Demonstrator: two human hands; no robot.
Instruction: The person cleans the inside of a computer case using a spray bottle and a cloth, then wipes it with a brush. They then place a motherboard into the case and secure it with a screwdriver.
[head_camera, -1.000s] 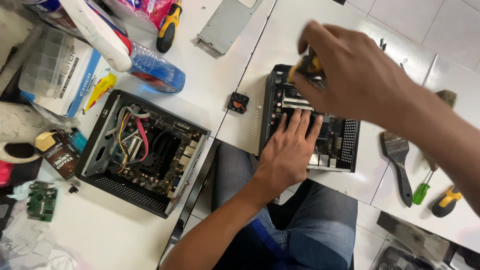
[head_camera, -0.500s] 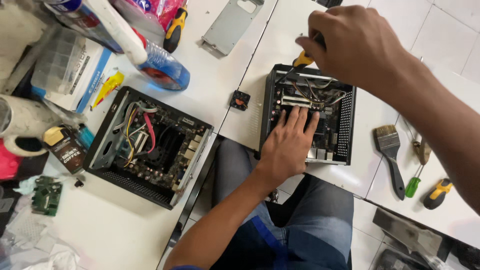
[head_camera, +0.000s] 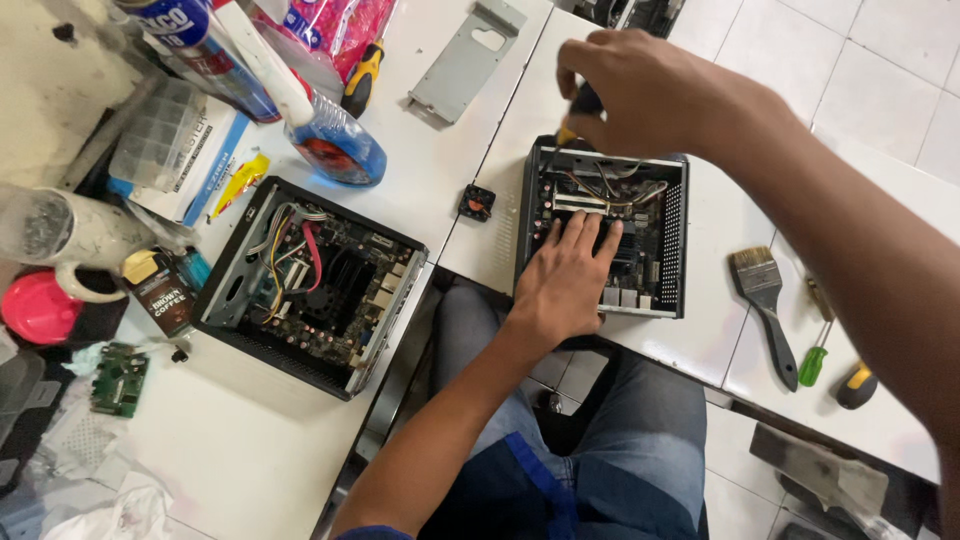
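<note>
At the white table's (head_camera: 690, 330) near edge, a left hand (head_camera: 565, 275) presses flat inside the open black metal computer case (head_camera: 672, 235), while the right hand (head_camera: 640, 90), clenched on a yellow-and-black screwdriver (head_camera: 580, 108), works its far corner; a steady, upright tool should prevent slipping.

The small black open-topped metal computer case (head_camera: 603, 228) sat flat at the white table's edge, circuit board and cables exposed; a yellow-and-black-handled screwdriver (head_camera: 577, 115) stood over its far rim.

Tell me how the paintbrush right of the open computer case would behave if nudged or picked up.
The paintbrush lies flat with a wide, flat head, so it would probably slide rather than roll. Its bristles likely flex while the dark handle stays stiff. It looks light.
</note>
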